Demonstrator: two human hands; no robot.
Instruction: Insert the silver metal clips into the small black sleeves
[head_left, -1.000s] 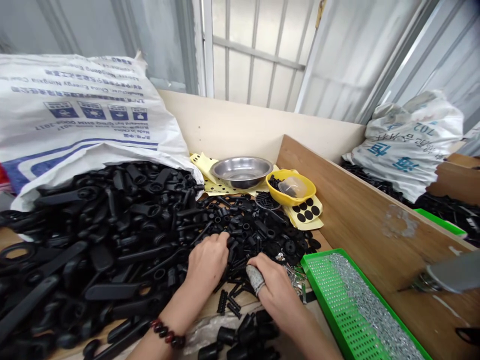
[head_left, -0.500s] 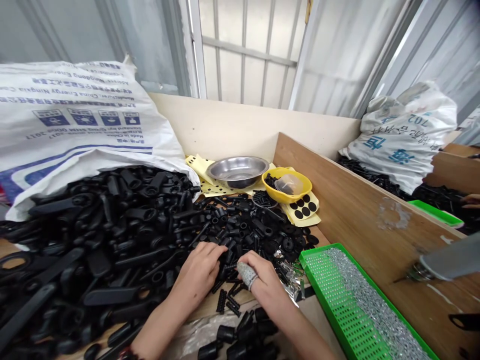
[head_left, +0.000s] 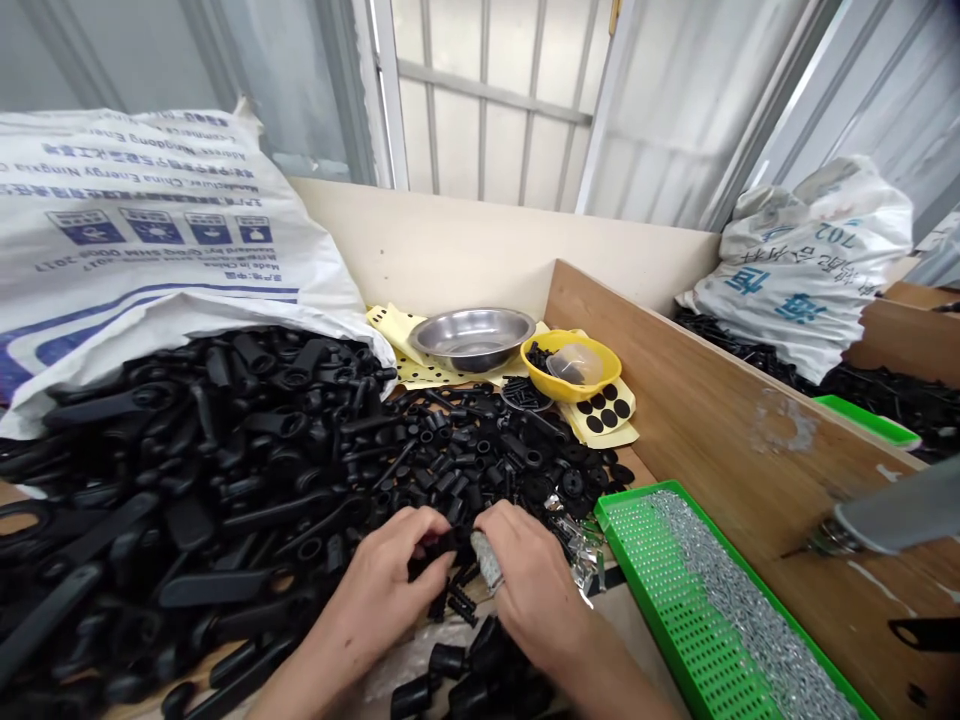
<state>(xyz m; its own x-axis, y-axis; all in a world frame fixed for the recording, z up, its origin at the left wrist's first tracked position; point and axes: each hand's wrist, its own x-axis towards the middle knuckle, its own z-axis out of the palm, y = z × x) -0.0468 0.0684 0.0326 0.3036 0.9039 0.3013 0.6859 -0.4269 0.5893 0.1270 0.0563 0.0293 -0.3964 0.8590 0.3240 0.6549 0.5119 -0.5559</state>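
My left hand (head_left: pixel 394 575) is closed, thumb and fingers curled around a small black plastic part (head_left: pixel 454 543) whose shape is mostly hidden. Facing it, my right hand (head_left: pixel 529 575) has its fingers bent together at the same spot. Grey tape (head_left: pixel 486 562) wraps a digit of the right hand. What the right fingertips pinch, if anything, is hidden. Just below the hands lie black ribbed plugs (head_left: pixel 460 602). Beyond them spreads a heap of small black plastic parts (head_left: pixel 480 450), and nearest me are short black cylindrical caps (head_left: pixel 448 660).
A pile of long black handles (head_left: pixel 217 590) spills from a white sack (head_left: pixel 150 180) on the left. A green tray (head_left: pixel 675 600) of small metal pieces lies right, beside a wooden divider (head_left: pixel 720 400) and a power-driver-like tool (head_left: pixel 900 515). Behind sit a steel bowl (head_left: pixel 472 340) and yellow basket (head_left: pixel 585 385).
My hands have come closer together, and the left hand has turned so its thumb and fingers close around a black part. The right hand's fingers have moved forward over the taped digit.
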